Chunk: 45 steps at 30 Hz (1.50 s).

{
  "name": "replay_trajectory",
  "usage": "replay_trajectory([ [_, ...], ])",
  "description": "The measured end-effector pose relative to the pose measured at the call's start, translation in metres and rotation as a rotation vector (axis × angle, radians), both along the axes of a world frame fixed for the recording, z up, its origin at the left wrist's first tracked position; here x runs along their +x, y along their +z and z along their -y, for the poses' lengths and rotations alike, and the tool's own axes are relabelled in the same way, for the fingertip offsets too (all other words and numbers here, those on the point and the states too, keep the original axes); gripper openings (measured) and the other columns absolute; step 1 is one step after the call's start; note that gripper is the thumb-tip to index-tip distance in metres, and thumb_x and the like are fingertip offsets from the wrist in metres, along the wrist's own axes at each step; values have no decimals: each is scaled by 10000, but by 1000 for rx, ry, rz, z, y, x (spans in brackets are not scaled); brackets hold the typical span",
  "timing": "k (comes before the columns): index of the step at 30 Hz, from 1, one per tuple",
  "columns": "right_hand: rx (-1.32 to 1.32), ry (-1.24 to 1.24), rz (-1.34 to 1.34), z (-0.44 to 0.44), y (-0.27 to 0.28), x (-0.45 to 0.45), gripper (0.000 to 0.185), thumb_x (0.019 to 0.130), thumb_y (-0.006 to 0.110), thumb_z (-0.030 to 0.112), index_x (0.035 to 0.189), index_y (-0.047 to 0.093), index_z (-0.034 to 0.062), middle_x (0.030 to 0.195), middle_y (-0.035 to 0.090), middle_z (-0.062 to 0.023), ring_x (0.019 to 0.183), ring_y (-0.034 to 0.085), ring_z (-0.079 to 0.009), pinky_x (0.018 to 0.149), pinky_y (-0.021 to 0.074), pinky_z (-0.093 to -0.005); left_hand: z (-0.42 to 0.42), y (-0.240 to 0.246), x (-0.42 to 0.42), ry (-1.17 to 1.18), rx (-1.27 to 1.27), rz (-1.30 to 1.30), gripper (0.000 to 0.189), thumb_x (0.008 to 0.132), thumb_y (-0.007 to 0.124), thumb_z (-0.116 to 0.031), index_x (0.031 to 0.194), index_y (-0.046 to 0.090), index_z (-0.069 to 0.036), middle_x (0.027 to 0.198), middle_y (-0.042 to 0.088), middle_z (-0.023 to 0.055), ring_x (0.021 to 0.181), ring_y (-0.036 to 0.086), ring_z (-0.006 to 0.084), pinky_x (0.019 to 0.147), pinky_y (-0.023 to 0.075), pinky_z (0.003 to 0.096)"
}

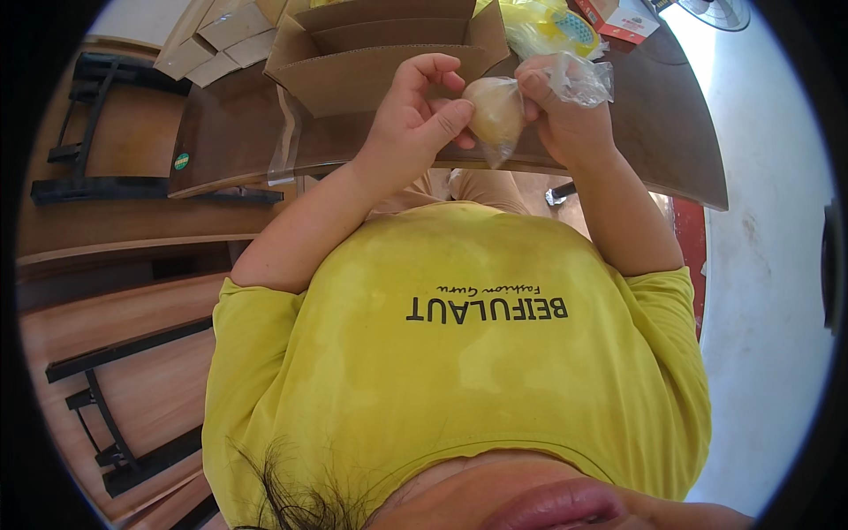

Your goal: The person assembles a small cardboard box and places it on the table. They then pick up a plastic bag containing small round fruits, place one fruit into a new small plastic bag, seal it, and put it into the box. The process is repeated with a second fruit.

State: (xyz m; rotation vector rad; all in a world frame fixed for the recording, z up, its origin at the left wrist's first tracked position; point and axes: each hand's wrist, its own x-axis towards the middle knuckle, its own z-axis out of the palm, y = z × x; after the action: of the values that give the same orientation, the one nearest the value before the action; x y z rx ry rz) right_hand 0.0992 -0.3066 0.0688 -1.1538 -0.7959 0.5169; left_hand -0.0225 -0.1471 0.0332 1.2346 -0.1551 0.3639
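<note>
A small clear plastic bag (495, 119) with a rounded, pale yellow-tan item inside hangs between my hands above the table's near edge. What the item is cannot be told through the plastic. My right hand (570, 116) pinches the gathered neck of the bag, and its loose crumpled top (582, 79) sticks out over the knuckles. On the other side, my left hand (424, 112) has its thumb and fingertips on the bag's bulging side, with the index finger curled above it. Just beyond my left hand stands an open cardboard box (371, 76).
Flat cardboard pieces (232, 40) lie at the back left of the dark wooden table (225, 142). A clear tape strip (285, 142) hangs at its near edge. Behind my right hand are a tape roll (576, 30) amid plastic film and a red-white box (626, 20). Folded tables (132, 126) stand left.
</note>
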Motion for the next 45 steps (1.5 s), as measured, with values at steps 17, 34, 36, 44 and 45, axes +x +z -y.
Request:
replay_trajectory([
  [17,0,42,698,15,-3,8,119,741,733,42,827,656,16,847,627,-61,754,603,-137,670,482,-241,-10,-11,-2,-587,-422,-271,398,948,491,-147,1317,372,-53,1159,556,158,911,647,245,728,581,365],
  [34,-7,-38,856,8,-16,25,180,677,801,64,807,678,41,726,619,-76,625,594,-154,518,461,-244,-14,-10,19,-572,-156,-395,536,802,696,-123,1260,423,-70,1132,582,95,987,614,225,809,524,325],
  [36,-5,-34,851,10,-16,29,180,679,799,53,811,676,36,732,620,-77,625,596,-157,520,462,-245,-14,-9,22,-585,-177,-373,438,840,649,-114,1221,440,-61,1101,588,98,921,634,224,748,542,312],
  [44,-5,10,905,9,-14,33,190,730,784,118,802,651,4,739,597,-102,630,565,-171,518,436,-255,-8,-22,30,-587,-526,-418,353,906,570,-149,1226,457,-52,1098,588,83,1000,610,209,767,536,316],
  [45,-14,15,917,8,-12,32,190,726,786,117,801,653,4,743,597,-101,632,566,-170,518,436,-254,-6,-21,31,-633,-566,-424,370,899,573,-142,1237,457,-49,1115,583,84,1014,603,204,782,531,316],
])
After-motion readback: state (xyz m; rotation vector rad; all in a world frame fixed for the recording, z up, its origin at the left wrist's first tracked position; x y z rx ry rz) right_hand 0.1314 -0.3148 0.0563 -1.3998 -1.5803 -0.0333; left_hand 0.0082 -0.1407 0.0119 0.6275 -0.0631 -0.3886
